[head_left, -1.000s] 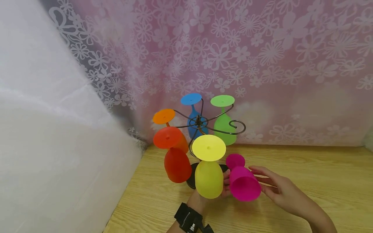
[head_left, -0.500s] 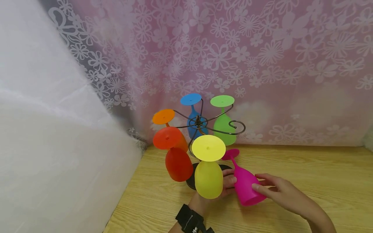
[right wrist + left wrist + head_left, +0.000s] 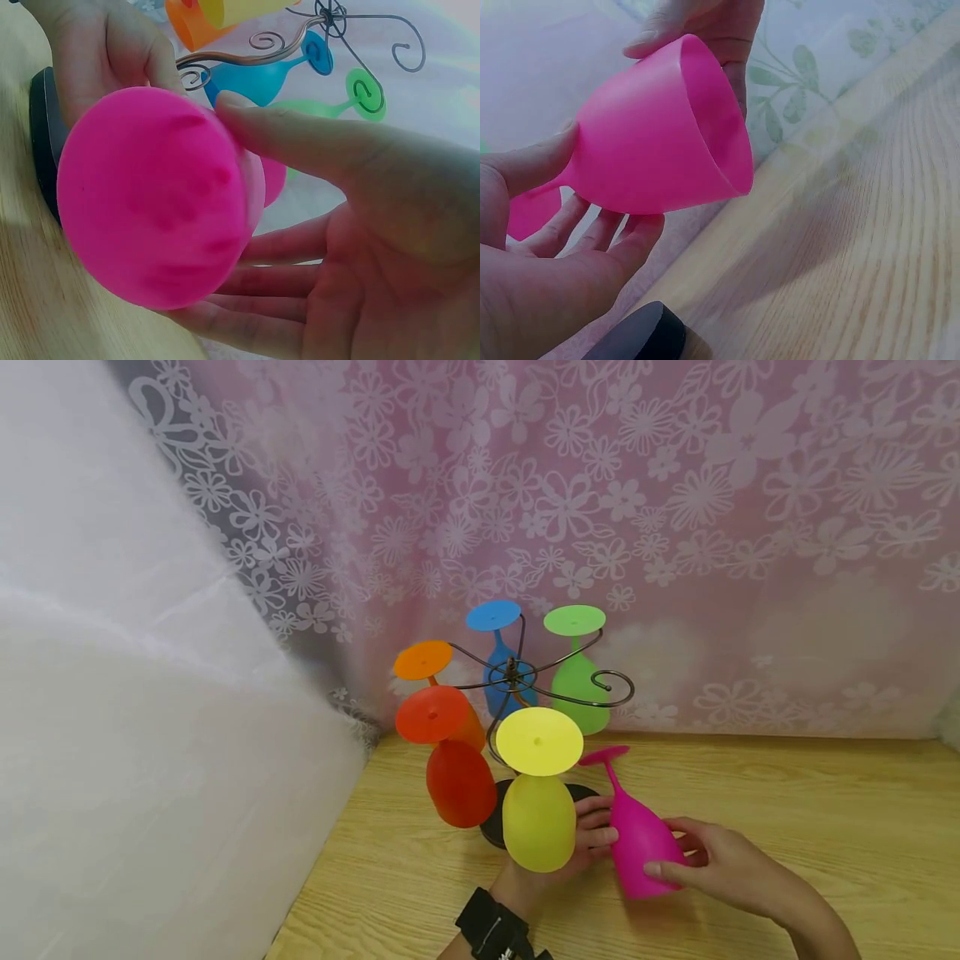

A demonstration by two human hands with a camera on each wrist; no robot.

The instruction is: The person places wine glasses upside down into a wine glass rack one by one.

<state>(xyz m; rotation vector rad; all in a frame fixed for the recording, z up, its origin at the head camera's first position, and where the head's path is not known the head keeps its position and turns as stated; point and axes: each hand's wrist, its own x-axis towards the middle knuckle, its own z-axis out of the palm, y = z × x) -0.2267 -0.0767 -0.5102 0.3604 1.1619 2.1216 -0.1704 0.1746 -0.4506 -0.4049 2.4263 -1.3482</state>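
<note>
A pink goblet (image 3: 643, 852) is held tilted, foot up and mouth down, right of the rack. My right hand (image 3: 723, 864) grips its bowl near the rim, thumb on one side and fingers on the other. My left hand (image 3: 562, 277) holds the lower bowl by the stem, thumb above and fingers beneath in the left wrist view. The goblet's open mouth (image 3: 150, 199) faces the right wrist camera. Upside down on the wire rack (image 3: 512, 675) hang yellow (image 3: 538, 822), red (image 3: 461, 783), orange (image 3: 423, 660), blue (image 3: 493, 616) and green (image 3: 581, 693) goblets.
One curled rack arm (image 3: 615, 689) points right, bare of any goblet. The rack's round black base (image 3: 493, 827) stands on the wooden table (image 3: 390, 877), partly hidden behind the yellow goblet. A floral curtain (image 3: 675, 527) hangs behind, and a white sheet (image 3: 150, 735) slopes at left.
The pink goblet has turned in my hands, its mouth swinging from facing the head camera to pointing down. My right thumb now lies across the bowl, and my left fingers have shifted along it.
</note>
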